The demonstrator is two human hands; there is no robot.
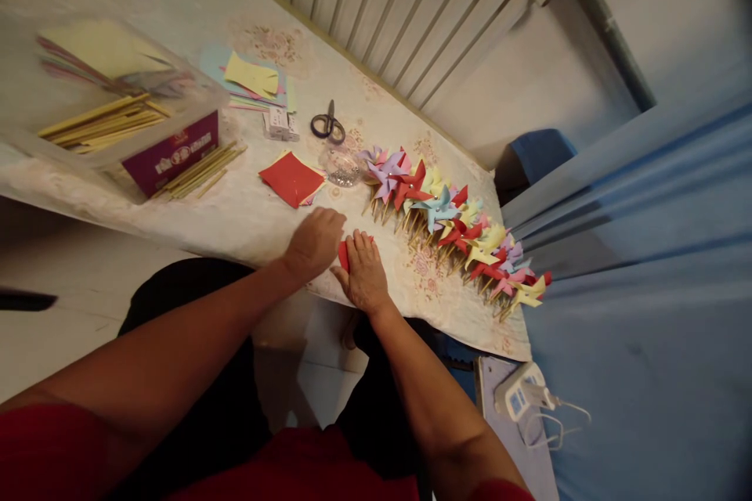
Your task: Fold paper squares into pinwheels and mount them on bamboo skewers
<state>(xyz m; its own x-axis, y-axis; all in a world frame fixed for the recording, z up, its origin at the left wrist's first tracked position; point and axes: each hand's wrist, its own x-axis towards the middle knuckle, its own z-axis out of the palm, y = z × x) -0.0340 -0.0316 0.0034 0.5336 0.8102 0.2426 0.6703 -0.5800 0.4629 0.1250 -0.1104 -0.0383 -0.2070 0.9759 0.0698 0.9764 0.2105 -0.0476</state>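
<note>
1. Our left hand (pixel 312 243) lies palm down on the worktop (pixel 247 211) near its front edge, forearm coming in from the lower left. Fingers are together & curled toward the red paper piece (pixel 344 254), tips at its left edge; we can't tell if they pinch it.
2. Our right hand (pixel 365 272) rests palm down just beside the left one, wrist bent, forearm rising from the lower right. Fingers are together, flat, pressing on the red paper piece, which shows only as a small bit between both hands.
3. The red paper piece sits on the worktop at the near edge, approx. centre of the view, mostly hidden under the right hand.
4. Just far of the hands: a stack of red paper squares (pixel 292 178), w/ a clear dish of small shiny bits (pixel 341 168) right of it.
5. To the right, a row of finished pinwheels (pixel 452 223) on sticks runs diagonally toward the near-right corner; colours mixed.
6. Farther off: scissors (pixel 327 125), a small box (pixel 280 124), a pile of pastel paper sheets (pixel 252 78).
7. Far left: a clear plastic bin (pixel 117 94) holding wooden sticks & paper, more loose sticks (pixel 203 170) beside it.
</note>
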